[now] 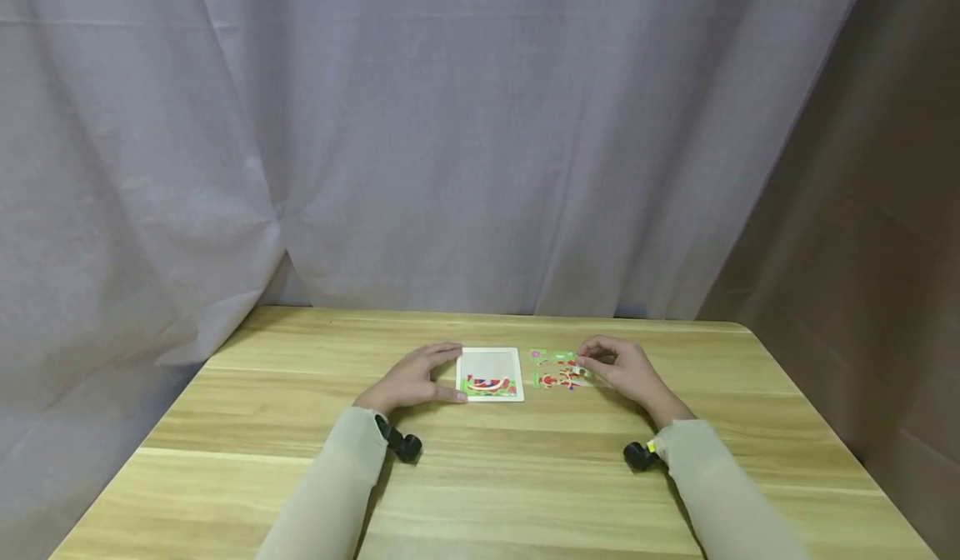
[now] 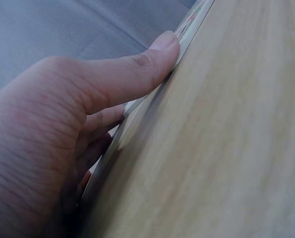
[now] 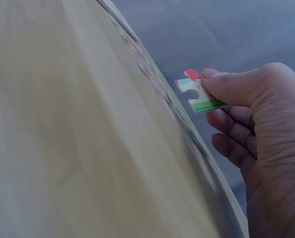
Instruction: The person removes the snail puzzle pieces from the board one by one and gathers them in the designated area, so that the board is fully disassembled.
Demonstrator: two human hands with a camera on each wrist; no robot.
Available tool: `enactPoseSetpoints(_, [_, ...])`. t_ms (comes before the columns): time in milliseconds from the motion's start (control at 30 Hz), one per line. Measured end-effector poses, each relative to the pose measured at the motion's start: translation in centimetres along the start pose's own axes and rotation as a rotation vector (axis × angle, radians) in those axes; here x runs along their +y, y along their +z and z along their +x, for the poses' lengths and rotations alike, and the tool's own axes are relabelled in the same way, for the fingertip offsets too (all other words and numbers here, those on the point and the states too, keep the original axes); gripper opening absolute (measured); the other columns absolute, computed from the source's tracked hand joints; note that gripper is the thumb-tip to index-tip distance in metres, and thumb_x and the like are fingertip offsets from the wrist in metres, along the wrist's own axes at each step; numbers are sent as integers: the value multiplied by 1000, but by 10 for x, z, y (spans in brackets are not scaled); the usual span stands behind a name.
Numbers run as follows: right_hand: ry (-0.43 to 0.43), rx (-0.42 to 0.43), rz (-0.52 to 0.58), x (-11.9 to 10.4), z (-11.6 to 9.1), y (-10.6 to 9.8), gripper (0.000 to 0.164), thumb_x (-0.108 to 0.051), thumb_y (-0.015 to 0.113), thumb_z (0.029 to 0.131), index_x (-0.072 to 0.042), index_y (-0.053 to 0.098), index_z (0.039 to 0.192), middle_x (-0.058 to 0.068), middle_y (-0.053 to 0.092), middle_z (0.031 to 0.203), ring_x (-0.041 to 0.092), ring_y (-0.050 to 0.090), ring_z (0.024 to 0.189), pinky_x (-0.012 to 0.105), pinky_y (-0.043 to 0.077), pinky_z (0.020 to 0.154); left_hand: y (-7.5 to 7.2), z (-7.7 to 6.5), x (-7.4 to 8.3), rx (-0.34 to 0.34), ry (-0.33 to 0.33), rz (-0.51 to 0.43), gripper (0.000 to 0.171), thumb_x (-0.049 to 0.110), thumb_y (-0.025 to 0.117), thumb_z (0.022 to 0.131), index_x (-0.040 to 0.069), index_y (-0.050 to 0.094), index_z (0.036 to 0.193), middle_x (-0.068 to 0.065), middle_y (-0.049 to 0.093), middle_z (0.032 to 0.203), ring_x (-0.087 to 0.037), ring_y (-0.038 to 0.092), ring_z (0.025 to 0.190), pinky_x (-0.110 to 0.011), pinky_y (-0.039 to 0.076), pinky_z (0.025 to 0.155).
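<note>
A white puzzle tray (image 1: 489,363) lies on the table, with joined red, blue and green puzzle pieces (image 1: 491,387) along its near side. My left hand (image 1: 420,379) rests at the tray's left side, its thumb on the near corner and its fingers by the far corner. In the left wrist view, the thumb (image 2: 159,52) lies over the tray's edge. With thumb and fingers my right hand (image 1: 618,367) pinches a puzzle piece (image 3: 202,94), white and green with a red knob. Below it on the table lie several loose puzzle pieces (image 1: 551,377), partly hidden by that hand.
The wooden table (image 1: 517,485) reaches back to a grey curtain (image 1: 465,143). A darker curtain (image 1: 862,252) hangs along the right side. Black wrist cameras (image 1: 408,448) sit at both cuffs, close over the tabletop.
</note>
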State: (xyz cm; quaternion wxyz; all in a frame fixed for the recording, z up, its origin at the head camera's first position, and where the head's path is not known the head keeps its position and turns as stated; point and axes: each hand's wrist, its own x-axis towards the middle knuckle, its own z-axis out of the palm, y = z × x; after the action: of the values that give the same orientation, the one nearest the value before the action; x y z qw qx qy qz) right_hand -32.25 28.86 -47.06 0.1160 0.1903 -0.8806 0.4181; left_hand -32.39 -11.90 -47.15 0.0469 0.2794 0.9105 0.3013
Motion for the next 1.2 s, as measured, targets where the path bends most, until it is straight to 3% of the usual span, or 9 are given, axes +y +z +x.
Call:
enactPoseSetpoints(233, [36,-46,-9,17,-13,-24,9,-21,82,95,-14,79,98,3,78,93,6,69,83,20,57,77,0,0,2,-2,-5,-18,94,54,84,84,16,47,161,-5,41,170,-36,34,158,-63,23,130])
enactPoseSetpoints(633, [-36,-108,-126,22,-8,-22,7,-21,79,97,-15,79,101,-5,76,91,3,65,82,22,56,74,0,2,0,5,-9,-8,94,54,85,83,16,47,161,-5,41,169,-36,35,158,-63,24,130])
enactPoseSetpoints(767, [-75,-109,-148,22,-7,-22,5,-12,79,95,-16,79,98,-3,76,94,3,64,82,23,57,73,0,2,1,-4,-15,-8,94,55,84,84,18,46,162,-4,40,170,-36,33,159,-63,23,130])
enactPoseSetpoints(1200, [-73,-113,-163,21,-8,-22,8,-12,79,96,-20,79,94,-4,75,96,3,64,84,22,57,75,-1,2,2,-7,-13,-2,95,55,84,84,17,45,162,-5,40,170,-36,33,159,-62,23,131])
